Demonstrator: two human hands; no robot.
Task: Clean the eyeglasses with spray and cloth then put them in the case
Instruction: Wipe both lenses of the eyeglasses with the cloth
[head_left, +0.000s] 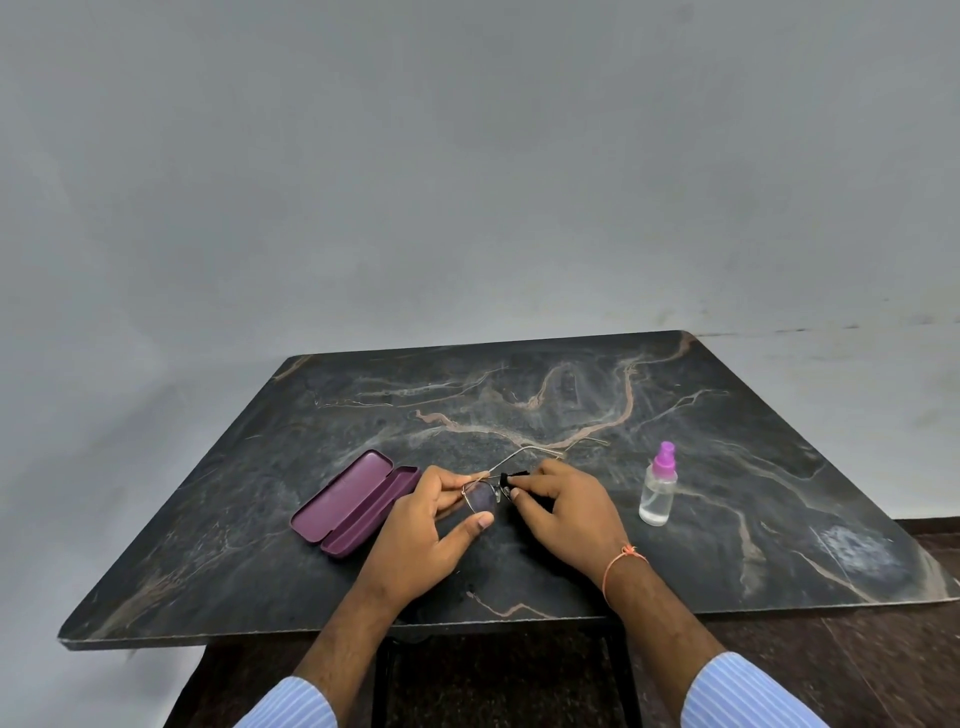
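Note:
Thin metal-framed eyeglasses (480, 496) are held just above the dark marble table (519, 405), temples pointing away from me. My left hand (431, 530) pinches the left lens rim between thumb and fingers. My right hand (561, 512) holds a small black cloth (514, 477) against the other lens, which the fingers hide. A purple glasses case (356, 501) lies open on the table to the left of my left hand. A clear spray bottle (658, 486) with a pink-purple top stands upright to the right of my right hand.
The table's front edge (337, 636) runs just under my forearms, with brown floor below. A plain grey wall rises behind the table. An orange thread is tied around my right wrist.

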